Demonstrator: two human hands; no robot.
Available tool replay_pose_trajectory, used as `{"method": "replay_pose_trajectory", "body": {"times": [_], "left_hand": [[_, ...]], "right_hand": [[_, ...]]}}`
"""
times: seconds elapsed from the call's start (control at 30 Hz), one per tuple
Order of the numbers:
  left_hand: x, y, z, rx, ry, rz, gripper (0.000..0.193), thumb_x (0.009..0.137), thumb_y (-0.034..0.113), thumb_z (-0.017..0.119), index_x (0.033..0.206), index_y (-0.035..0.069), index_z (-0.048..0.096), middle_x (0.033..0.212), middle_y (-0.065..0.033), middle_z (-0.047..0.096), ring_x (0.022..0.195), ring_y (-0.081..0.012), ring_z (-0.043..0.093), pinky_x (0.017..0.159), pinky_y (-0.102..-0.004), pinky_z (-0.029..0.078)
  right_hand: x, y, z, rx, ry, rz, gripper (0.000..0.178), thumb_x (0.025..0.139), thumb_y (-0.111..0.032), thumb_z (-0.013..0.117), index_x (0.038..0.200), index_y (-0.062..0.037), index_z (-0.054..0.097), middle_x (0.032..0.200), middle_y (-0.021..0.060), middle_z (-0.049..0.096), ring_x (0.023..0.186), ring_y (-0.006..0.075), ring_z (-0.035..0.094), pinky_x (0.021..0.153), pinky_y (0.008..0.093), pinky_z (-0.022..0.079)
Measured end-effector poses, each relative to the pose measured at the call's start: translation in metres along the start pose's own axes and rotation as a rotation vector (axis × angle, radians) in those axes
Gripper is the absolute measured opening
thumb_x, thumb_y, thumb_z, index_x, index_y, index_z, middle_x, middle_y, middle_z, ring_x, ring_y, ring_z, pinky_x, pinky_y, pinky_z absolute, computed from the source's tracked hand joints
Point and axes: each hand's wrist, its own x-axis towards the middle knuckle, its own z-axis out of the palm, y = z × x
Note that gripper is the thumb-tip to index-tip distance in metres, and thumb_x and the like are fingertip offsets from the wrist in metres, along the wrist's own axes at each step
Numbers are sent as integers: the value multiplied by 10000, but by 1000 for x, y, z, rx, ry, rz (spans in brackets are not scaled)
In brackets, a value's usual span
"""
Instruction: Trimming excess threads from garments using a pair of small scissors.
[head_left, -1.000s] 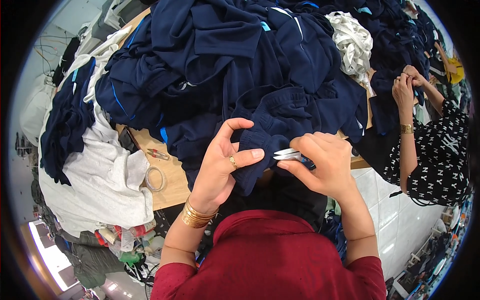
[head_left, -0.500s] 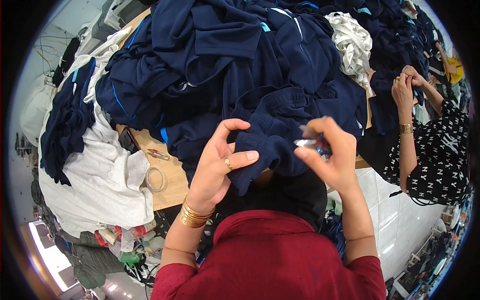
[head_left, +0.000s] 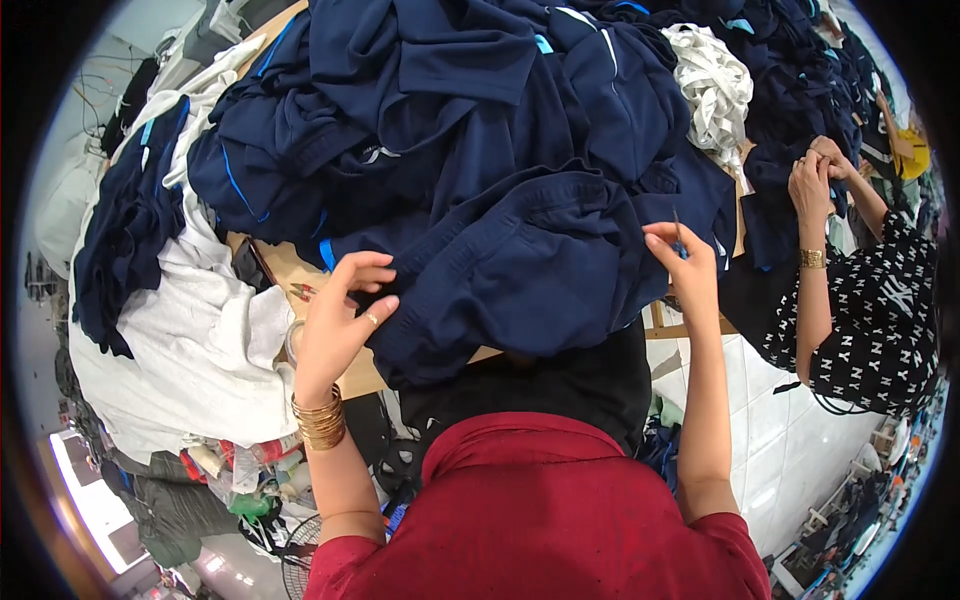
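In front of me a navy garment with a gathered elastic waistband (head_left: 520, 270) lies spread over the table's near edge. Beside its left edge is my left hand (head_left: 345, 315), thumb and fingers apart, touching or almost touching the cloth. My right hand (head_left: 690, 265) is at the garment's right side, fingers closed round small thread snips (head_left: 679, 240). Only a thin pointed blade and a bit of blue show past the fingers. Whether that hand also pinches the cloth, I cannot tell.
A big heap of navy garments (head_left: 420, 90) covers the table beyond. White strips (head_left: 712, 85) are bundled at the back right. Pale cloth (head_left: 210, 340), red-handled snips (head_left: 303, 291) and a tape roll (head_left: 294, 340) lie left. At right, a co-worker's hands (head_left: 815, 175) handle dark cloth.
The bunched garment now lies spread out wider. My left hand has moved left and down, its fingers opening off the cloth. My right hand has moved slightly right, the snips still in it.
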Motion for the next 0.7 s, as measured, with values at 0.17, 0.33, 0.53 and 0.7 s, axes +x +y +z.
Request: {"method": "replay_pose_trajectory", "body": {"times": [0.17,0.33,0.53,0.7], "left_hand": [[23,28,34,-218,101,94,268,828,82,640,1090,51,593,970,-52,671,895,-118,611,715,-226,455],[81,16,108,24,108,297,362,823,187,662,1118,8,553,965,-148,630,899,-303,622,819,-351,484],[99,24,107,-371,-295,19,244,860,192,646,959,-18,571,824,-48,618,764,-146,575,733,-254,446],[58,60,89,-974,-352,-79,124,905,115,601,950,5,566,864,12,603,820,-34,538,785,-191,434]], "right_hand": [[-6,10,-2,8,-37,18,185,802,-140,675,920,3,679,798,40,661,781,89,581,749,224,442],[-11,8,34,-82,-69,8,285,777,-174,703,981,19,659,783,74,663,773,136,618,743,257,464],[-31,10,28,-68,6,-62,249,763,-158,719,960,-16,667,823,59,634,795,157,612,739,272,450],[-50,-21,21,89,137,-138,155,762,-18,687,915,-41,682,765,-22,570,595,44,379,540,191,290]]}}
